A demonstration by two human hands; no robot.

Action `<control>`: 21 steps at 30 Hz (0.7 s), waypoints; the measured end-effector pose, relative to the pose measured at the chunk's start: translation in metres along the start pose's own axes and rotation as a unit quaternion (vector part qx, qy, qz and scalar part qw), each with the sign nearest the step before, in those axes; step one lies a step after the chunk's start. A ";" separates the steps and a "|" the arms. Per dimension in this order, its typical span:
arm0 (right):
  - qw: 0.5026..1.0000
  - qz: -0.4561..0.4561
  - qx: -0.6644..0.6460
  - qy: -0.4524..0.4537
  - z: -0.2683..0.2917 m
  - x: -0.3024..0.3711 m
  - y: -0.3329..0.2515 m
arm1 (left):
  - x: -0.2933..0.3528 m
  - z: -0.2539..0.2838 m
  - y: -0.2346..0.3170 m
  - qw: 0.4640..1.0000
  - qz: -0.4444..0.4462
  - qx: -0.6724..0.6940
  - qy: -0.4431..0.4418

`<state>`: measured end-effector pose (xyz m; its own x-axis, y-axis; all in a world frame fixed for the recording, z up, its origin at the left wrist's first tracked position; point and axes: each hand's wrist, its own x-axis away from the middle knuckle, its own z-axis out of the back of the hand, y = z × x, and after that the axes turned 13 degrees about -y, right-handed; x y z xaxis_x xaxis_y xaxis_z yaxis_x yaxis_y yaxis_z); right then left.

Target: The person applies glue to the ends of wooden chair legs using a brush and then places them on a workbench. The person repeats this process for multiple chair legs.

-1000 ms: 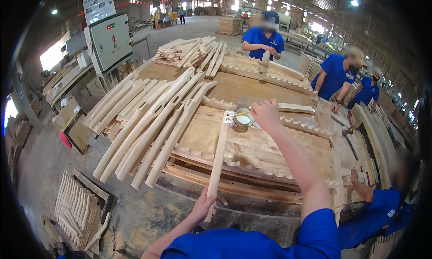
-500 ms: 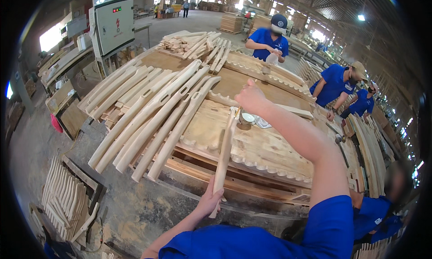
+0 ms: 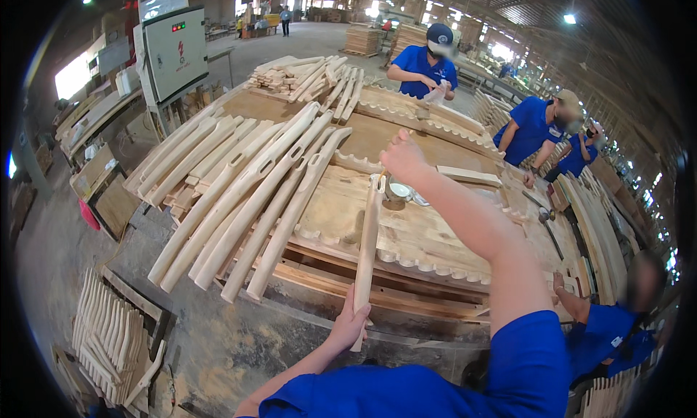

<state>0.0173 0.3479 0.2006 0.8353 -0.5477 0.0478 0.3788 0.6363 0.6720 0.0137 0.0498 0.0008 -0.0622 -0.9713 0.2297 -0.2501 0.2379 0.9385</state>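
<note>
My left hand (image 3: pixel 348 323) is closed around the near end of a long, pale wooden chair-leg-like piece (image 3: pixel 367 251). The piece slants away from me over the table edge, and a slot shows near its far end. Above that slot, my right hand (image 3: pixel 403 156) pinches a thin yellowish stick (image 3: pixel 382 172), whose lower tip meets the slotted end. Whether the stick carries bristles is too small to tell. Just right of the slotted end stands a small white dish (image 3: pixel 399 190), with crumpled whitish material beside it.
Several slotted wooden pieces (image 3: pixel 268 178) lie side by side on the left, overhanging the table. Scalloped wooden racks (image 3: pixel 428 267) line the plywood worktop (image 3: pixel 327 193). Co-workers in blue (image 3: pixel 428 66) stand at the far and right sides. A hammer-like tool (image 3: pixel 548 225) lies at right.
The view has shifted slightly. The held piece stands a little more upright in the picture, and both hands keep their grips. The stick's tip stays at the slotted end.
</note>
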 end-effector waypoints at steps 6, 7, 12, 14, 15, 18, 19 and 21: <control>0.992 -0.035 0.036 0.111 -0.006 0.011 -0.008 | -0.001 0.003 -0.009 0.999 -0.023 0.035 -0.003; 0.989 -0.040 0.038 0.137 -0.006 0.016 -0.007 | -0.002 0.006 -0.012 0.999 -0.024 0.035 0.000; 0.968 -0.105 0.044 0.225 -0.007 0.045 0.000 | -0.004 0.015 -0.021 0.998 -0.045 0.033 -0.008; 0.957 -0.148 0.005 0.251 -0.009 0.062 0.012 | -0.005 0.016 -0.022 0.998 -0.047 0.034 -0.023; 0.947 -0.156 -0.021 0.282 -0.011 0.072 0.020 | -0.005 0.016 -0.022 0.997 -0.057 0.052 -0.020; 0.895 -0.293 -0.276 0.195 -0.033 0.103 0.018 | 0.000 0.004 -0.012 0.998 -0.063 0.025 0.008; 0.826 -0.276 -0.451 0.198 -0.060 0.122 0.022 | -0.004 -0.007 -0.010 0.996 -0.082 0.019 -0.009; 0.559 -0.219 -0.778 0.184 -0.098 0.160 0.016 | -0.008 -0.029 0.013 0.994 -0.088 -0.004 -0.070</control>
<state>0.1963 0.3238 0.1469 0.4442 -0.8694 -0.2165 0.2276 0.3432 -0.9113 0.0389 0.0606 0.0190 -0.1520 -0.9881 0.0240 -0.2609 0.0635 0.9633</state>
